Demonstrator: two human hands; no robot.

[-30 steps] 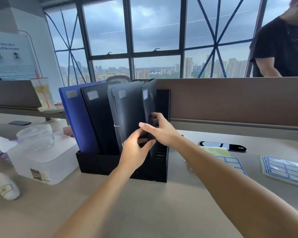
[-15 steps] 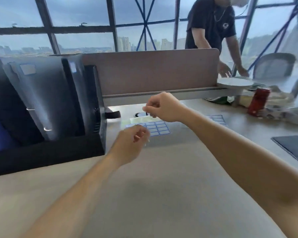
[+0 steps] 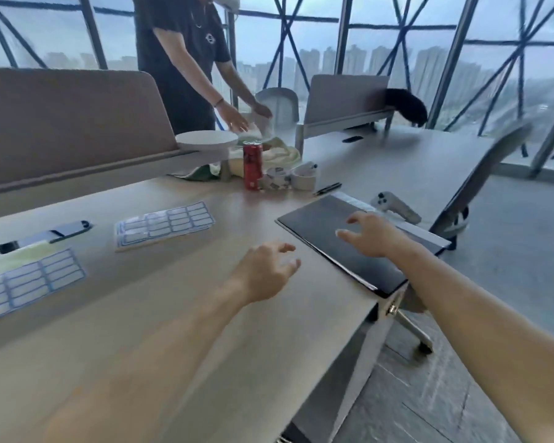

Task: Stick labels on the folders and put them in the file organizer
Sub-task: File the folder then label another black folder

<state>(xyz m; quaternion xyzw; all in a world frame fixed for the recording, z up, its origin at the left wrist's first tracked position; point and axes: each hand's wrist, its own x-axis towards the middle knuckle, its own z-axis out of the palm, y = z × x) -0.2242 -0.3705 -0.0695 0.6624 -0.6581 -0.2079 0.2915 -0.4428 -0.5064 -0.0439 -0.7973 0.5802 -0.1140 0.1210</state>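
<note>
A black folder (image 3: 339,247) lies flat on the desk's right corner, on top of a paler one whose edge shows behind it. My right hand (image 3: 374,235) hovers over the black folder with fingers spread, holding nothing. My left hand (image 3: 266,270) is above the desk just left of the folder, fingers loosely spread and empty. Two sheets of blue-bordered labels lie on the desk: one stack (image 3: 163,225) in the middle, another sheet (image 3: 29,282) at the left. The file organizer is out of view.
Another person (image 3: 179,59) stands behind the grey divider (image 3: 67,119), reaching over a white plate (image 3: 205,140). A red can (image 3: 252,166), tape rolls (image 3: 288,179), a pen (image 3: 326,188) and a white device (image 3: 393,206) sit beyond the folder. The desk edge (image 3: 358,311) drops off at right.
The view has swung right, away from the file organizer with its folders. Both hands have left the organizer, opened and moved over to the black folder on the desk corner.
</note>
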